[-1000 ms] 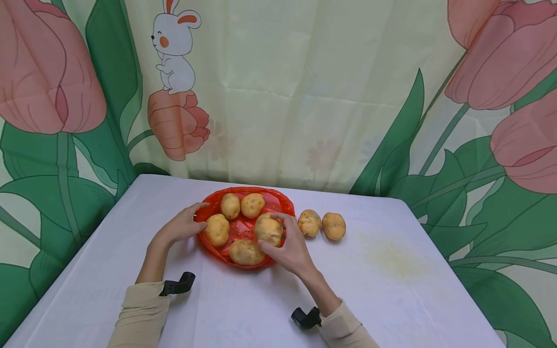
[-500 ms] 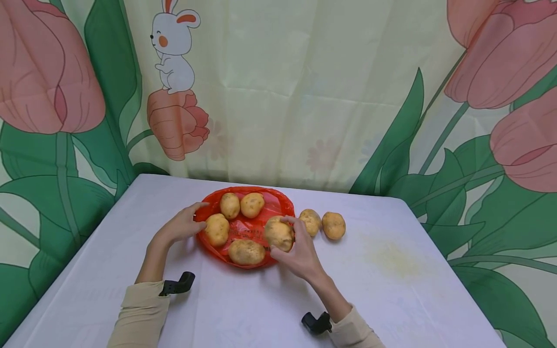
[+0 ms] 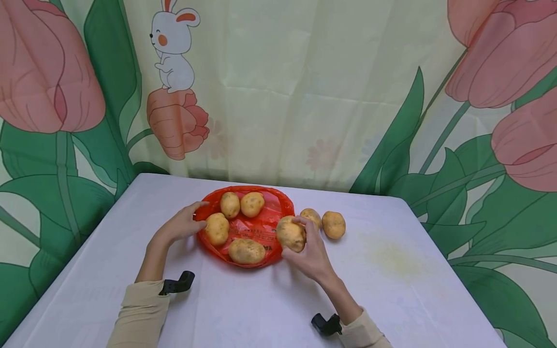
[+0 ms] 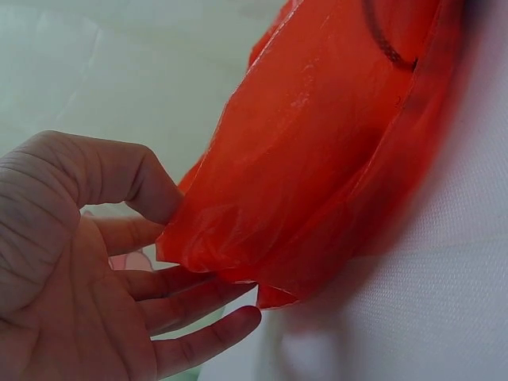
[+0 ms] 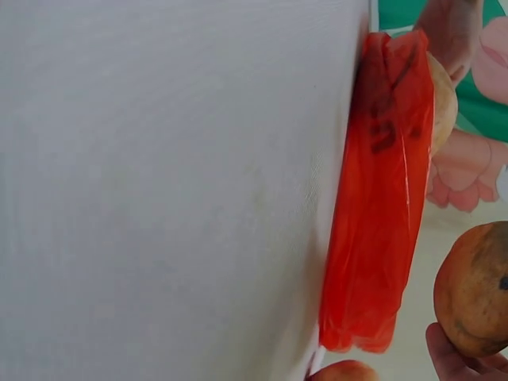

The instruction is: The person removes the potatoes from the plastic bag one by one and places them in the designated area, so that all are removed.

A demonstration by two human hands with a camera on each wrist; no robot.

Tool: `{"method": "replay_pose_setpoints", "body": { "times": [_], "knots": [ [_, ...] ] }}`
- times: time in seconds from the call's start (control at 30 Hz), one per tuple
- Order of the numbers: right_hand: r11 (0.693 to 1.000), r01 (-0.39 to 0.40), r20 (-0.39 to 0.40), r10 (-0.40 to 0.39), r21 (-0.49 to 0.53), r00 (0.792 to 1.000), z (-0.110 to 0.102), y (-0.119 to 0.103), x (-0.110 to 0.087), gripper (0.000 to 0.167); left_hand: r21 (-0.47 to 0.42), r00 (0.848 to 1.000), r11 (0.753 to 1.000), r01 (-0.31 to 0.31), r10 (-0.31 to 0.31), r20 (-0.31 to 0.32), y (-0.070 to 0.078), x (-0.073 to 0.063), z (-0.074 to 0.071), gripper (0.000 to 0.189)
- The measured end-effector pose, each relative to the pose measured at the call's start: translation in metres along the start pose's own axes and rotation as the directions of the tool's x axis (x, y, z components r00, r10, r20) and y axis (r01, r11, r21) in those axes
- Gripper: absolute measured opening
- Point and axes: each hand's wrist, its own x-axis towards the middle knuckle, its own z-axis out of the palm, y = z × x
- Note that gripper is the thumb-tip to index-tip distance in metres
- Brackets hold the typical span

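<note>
A red plastic bag (image 3: 278, 205) lies spread open in a round shape, its edge standing up like a low wall. My left hand (image 3: 180, 226) holds its left edge; in the left wrist view the thumb and fingers pinch the red film (image 4: 302, 159). Inside sit a left potato (image 3: 216, 229), a front potato (image 3: 246, 251) and two back potatoes (image 3: 252, 204). At the bag's right edge my right hand (image 3: 311, 258) grips another potato (image 3: 289, 234) between thumb and fingers, held above the surface. The right wrist view shows this potato (image 5: 476, 290) partly cut off.
Two more potatoes stand right of the bag: one partly behind my right hand (image 3: 312, 218), the other fully visible (image 3: 333, 225). A white cloth (image 3: 243, 309) covers the table. Behind it hangs a curtain (image 3: 278, 96) printed with tulips and a rabbit.
My right hand has carried the gripped potato to the right, from over the bag's inside to its right edge. My left hand stays at the left edge.
</note>
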Motion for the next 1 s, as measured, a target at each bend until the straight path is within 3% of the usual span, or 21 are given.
{"method": "replay_pose_setpoints", "body": {
  "times": [0.7,1.0],
  "knots": [
    [0.994,-0.099,-0.057,0.096,-0.045,0.994,-0.028,0.019,-0.002,0.069,-0.003,1.0,1.0,-0.016,0.016,0.003,-0.002,0.0,0.0,0.068],
    [0.995,-0.083,-0.123,0.075,-0.059,0.99,-0.044,0.028,-0.001,0.067,-0.009,1.0,1.0,-0.011,0.012,0.011,-0.001,-0.001,-0.001,0.069]
  ]
}}
